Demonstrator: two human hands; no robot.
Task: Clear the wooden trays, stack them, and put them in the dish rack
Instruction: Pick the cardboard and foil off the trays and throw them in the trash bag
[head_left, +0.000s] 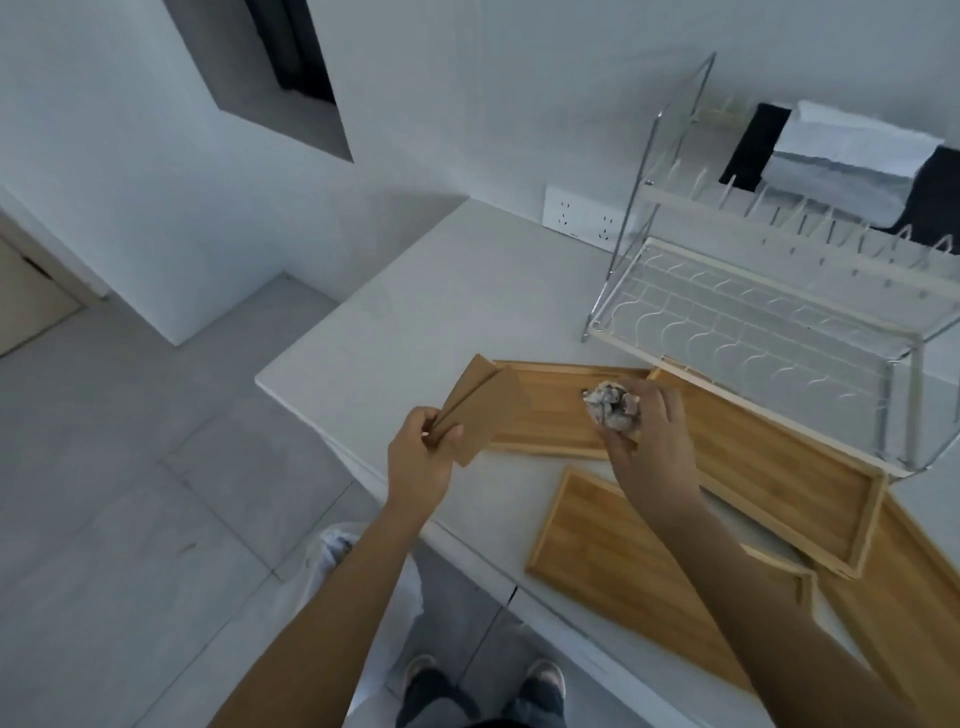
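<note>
head view, looking down. the left hand (420, 457) is closed in a pinch on folded brown cardboard pieces (480, 410), flat and matte, held tilted above the near-left edge of the white surface (415, 312). the right hand (644, 441) is curled around a crumpled ball of grey-white paper (610, 408), held over the far-left wooden tray (550, 415); whether the ball touches that tray cannot be told. four wooden trays show, all shallow rectangles of pale, straight-grained bamboo-like wood with raised rims: the far-left one, a long tray (789, 467) running diagonally to the right, a near tray (597, 551) partly under the right forearm, and a fourth (904, 597) at the right edge. they lie at angles, corners close or overlapping, not stacked. the two-tier dish rack (727, 312) stands just behind them: chrome wire frame, white wavy-wire lower shelf, upper row of upright prongs, both tiers bare. a white wall socket plate (582, 218) sits behind the rack; no writing is legible. folded white cloth (857, 161) on something black lies beyond the rack. walls are plain white, the floor (130, 493) grey tile; the person's shoes (545, 680) show below.
</note>
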